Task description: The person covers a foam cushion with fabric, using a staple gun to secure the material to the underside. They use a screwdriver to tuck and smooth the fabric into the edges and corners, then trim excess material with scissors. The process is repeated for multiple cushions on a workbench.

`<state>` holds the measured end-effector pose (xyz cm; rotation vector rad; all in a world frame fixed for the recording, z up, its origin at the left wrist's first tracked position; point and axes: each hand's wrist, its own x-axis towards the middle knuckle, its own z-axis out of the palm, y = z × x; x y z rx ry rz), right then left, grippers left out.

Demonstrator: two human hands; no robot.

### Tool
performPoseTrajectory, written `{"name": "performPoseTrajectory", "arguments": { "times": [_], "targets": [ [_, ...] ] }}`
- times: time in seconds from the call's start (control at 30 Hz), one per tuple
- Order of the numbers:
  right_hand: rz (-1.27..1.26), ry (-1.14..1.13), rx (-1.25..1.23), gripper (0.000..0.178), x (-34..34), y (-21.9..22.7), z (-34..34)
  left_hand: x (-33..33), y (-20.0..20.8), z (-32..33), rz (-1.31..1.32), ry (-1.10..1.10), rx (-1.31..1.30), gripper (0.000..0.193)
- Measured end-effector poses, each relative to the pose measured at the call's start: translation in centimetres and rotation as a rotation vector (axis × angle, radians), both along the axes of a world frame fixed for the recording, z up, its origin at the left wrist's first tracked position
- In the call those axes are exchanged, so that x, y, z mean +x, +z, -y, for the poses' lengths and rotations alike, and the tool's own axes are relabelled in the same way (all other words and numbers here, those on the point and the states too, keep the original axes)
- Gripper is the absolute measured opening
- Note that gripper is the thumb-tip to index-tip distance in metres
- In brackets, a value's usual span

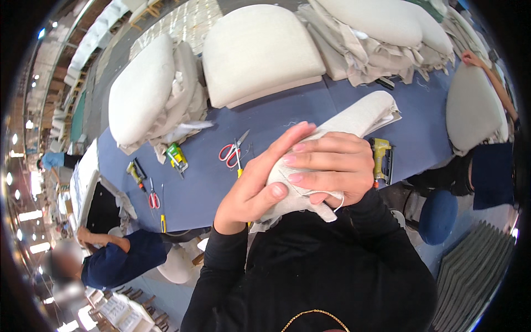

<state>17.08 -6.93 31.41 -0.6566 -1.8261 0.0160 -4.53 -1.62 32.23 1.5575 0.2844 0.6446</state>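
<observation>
A narrow padded piece covered in cream woven fabric point(368, 113) lies slanted between my hands at the table's near edge. My left hand point(251, 185) grips its near end, thumb on the near side and long fingers along the far side. Across the top of the piece lie the fingers of my right hand point(337, 166), curled over the fabric, its thumb partly tucked beneath. A loose fabric flap and a white cord hang below that hand. Just right of it rests an olive-yellow staple gun point(381, 160). Red-handled scissors point(228, 156) lie beyond my left hand, near a yellow screwdriver handle point(239, 173).
On the blue-grey table point(191, 202) are a green tool point(176, 159), another staple gun point(136, 173) and smaller scissors point(154, 200). Cream seat cushions point(263, 55) and fabric stacks line the far side. Co-workers stand left and right; one hand holds a cushion point(473, 105).
</observation>
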Motion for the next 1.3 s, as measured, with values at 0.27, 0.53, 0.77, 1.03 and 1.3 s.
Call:
{"name": "performPoseTrajectory", "arguments": {
  "times": [0.27,0.53,0.77,1.03,1.3],
  "targets": [
    [-0.162,-0.128,-0.041,0.026,-2.6,-0.5,-1.1,-0.4,2.4,0.7,-0.215,0.262,0.123,0.069],
    [-0.125,-0.132,-0.067,0.026,-2.4,-0.3,-1.8,-0.6,1.1,-0.4,-0.174,0.295,0.061,0.079],
    [-0.23,-0.117,-0.064,0.027,0.1,-0.5,-3.4,-9.9,-14.1,5.8,-0.354,0.372,0.298,0.085],
    [-0.215,-0.08,-0.052,0.021,0.0,-1.2,-2.7,-5.9,-10.6,3.9,-0.181,0.401,0.726,0.084],
    [-0.146,-0.102,-0.035,0.026,1.0,-1.4,-0.8,0.3,-1.7,0.3,-0.156,0.172,0.459,0.097]
  ]
}}
